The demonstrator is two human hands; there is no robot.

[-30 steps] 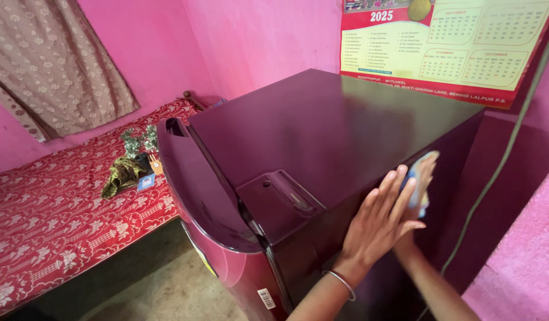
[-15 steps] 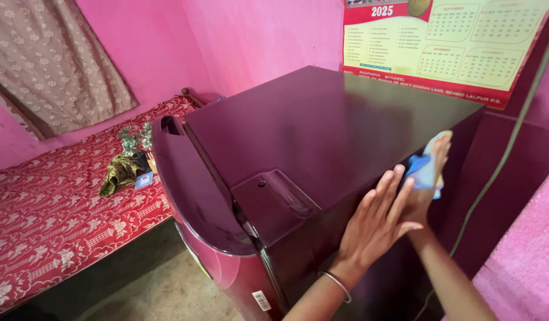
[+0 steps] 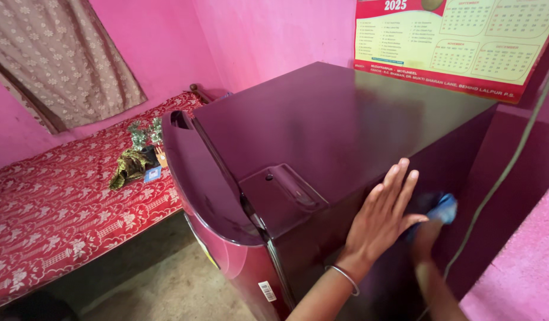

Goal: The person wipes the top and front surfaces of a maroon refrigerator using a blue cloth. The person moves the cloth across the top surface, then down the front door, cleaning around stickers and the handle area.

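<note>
A dark maroon fridge (image 3: 346,125) fills the middle of the view, seen from above and from its right side. My left hand (image 3: 381,220), with a thin bangle at the wrist, lies flat and open-fingered against the fridge's side panel just below the top edge. Just to its right, my right hand (image 3: 426,238) grips a blue cloth (image 3: 444,208) and presses it on the same side panel. Most of the right hand's fingers are hidden by the cloth and the left thumb.
A bed with a red patterned cover (image 3: 60,196) stands to the left, with a small heap of plants and cloth (image 3: 135,157) on it. A wall calendar (image 3: 464,41) hangs behind the fridge. A thin cable (image 3: 512,160) runs down the pink wall at the right. A curtain (image 3: 60,59) hangs at the upper left.
My right hand with the blue cloth has slid down the fridge's side from near the top edge. My left hand stays flat on the panel.
</note>
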